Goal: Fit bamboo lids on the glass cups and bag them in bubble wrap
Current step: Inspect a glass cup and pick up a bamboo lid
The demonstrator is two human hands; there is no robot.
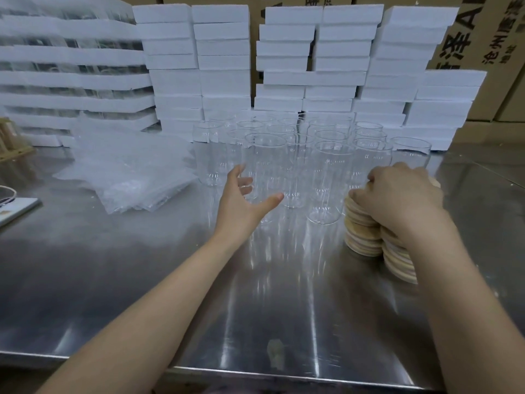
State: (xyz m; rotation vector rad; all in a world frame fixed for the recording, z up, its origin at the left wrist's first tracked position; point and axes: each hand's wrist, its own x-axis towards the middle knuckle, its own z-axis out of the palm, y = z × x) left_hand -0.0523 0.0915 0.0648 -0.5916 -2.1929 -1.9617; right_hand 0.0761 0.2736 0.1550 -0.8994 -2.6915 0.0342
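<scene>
Several clear glass cups (326, 180) stand upright in a cluster at the middle of the steel table (142, 280). My left hand (241, 203) reaches toward the nearest cup (265, 166), fingers spread and straight, thumb out, holding nothing. Stacks of round bamboo lids (362, 234) sit to the right of the cups. My right hand (397, 194) lies on top of those stacks with its fingers curled over the top lids. A pile of bubble wrap bags (127, 172) lies to the left of the cups.
White foam boxes (221, 66) are stacked high along the back, with cardboard cartons (483, 38) behind them. A wooden rack (11, 140) and a flat white item (14, 211) sit at the left edge. The table's front edge (284, 375) runs near my arms.
</scene>
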